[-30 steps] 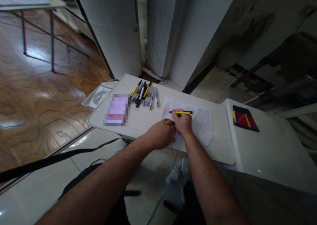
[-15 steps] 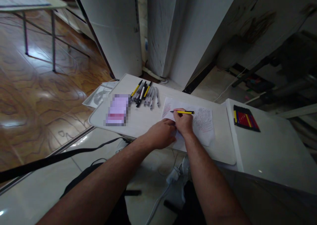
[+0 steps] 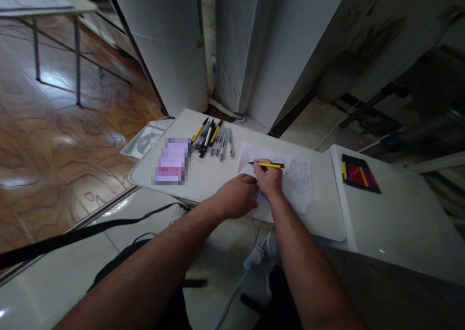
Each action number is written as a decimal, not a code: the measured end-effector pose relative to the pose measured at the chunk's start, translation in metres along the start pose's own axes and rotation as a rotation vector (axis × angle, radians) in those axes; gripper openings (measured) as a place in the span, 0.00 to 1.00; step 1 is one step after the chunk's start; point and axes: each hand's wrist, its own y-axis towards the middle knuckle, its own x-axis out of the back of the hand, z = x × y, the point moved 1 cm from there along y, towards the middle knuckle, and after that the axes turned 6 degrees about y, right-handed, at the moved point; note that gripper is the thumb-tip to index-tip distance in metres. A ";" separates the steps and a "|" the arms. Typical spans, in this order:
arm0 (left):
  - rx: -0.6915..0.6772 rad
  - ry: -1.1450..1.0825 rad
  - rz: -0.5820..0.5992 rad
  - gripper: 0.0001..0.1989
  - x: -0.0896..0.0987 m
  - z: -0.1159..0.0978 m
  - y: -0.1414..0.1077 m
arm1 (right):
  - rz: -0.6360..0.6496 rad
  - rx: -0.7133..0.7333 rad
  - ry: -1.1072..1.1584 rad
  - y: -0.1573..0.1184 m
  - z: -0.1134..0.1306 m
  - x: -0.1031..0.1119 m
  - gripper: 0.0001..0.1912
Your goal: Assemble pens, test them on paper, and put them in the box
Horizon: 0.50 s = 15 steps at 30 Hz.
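Below the white tabletop [image 3: 214, 177], a white plug [image 3: 254, 257] is lying near a shoe [image 3: 271, 245]. The left hand [image 3: 238, 196] is resting with bent fingers at the paper's near left part, its fingertips close to the right hand [image 3: 269, 177]; the view is too dim to tell whether it is pinching anything. The right hand is grasping a yellow pen [image 3: 274, 165], whose dark tip is pointing left over the handwritten paper [image 3: 303, 205]. A pixelated purple rectangle [image 3: 172, 160] is lying at the tabletop's left, and loose pens [image 3: 207, 138] are lying beyond it. On the adjoining white surface [image 3: 395, 223], a multicoloured pen set [image 3: 360, 174] is lying to the right
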 end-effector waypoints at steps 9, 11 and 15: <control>0.011 -0.007 0.011 0.17 0.001 0.000 -0.001 | -0.037 0.009 -0.028 0.001 0.000 0.000 0.11; 0.013 -0.008 0.016 0.17 0.002 0.000 -0.001 | -0.035 -0.002 -0.008 0.001 -0.001 0.000 0.12; 0.007 0.001 0.027 0.16 0.003 -0.001 -0.001 | -0.035 -0.002 0.000 0.001 -0.002 0.000 0.13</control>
